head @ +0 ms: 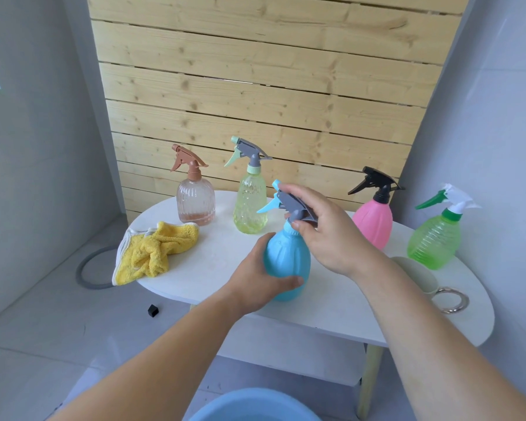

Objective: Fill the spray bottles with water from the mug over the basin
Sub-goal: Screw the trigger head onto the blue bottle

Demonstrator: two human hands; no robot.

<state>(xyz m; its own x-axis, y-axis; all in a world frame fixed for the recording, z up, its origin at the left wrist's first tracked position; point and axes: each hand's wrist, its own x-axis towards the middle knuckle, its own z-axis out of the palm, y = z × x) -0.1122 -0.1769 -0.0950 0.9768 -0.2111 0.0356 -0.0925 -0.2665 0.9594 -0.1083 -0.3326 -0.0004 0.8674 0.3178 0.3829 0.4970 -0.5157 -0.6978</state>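
The person's left hand (255,284) has its grip clamped round the belly of a sky-blue opaque plastic spray bottle (287,262). The bottle is upright at the near edge of the white oval desk (225,256), about midway along it. The right hand (325,229) has its grip closed over the bottle's grey trigger head (289,202), fingers curled across the top and thumb down by the collar. To me the step in hand looks like unscrewing that head so the bottle can be filled. Done well, the left hand would hold the body steady and upright while the right turns at the collar rather than wrenching the lever, then lifts straight up so nothing beneath catches the neck. The open bottle should go out over the round blue plastic basin (249,405), which sits low beyond the desk's near edge, before any pouring. What seems to be the cream mug (422,275) with a metal ring handle sits toward the desk's right end. It is half hidden behind the forearm, so I can't tell whether it holds water.
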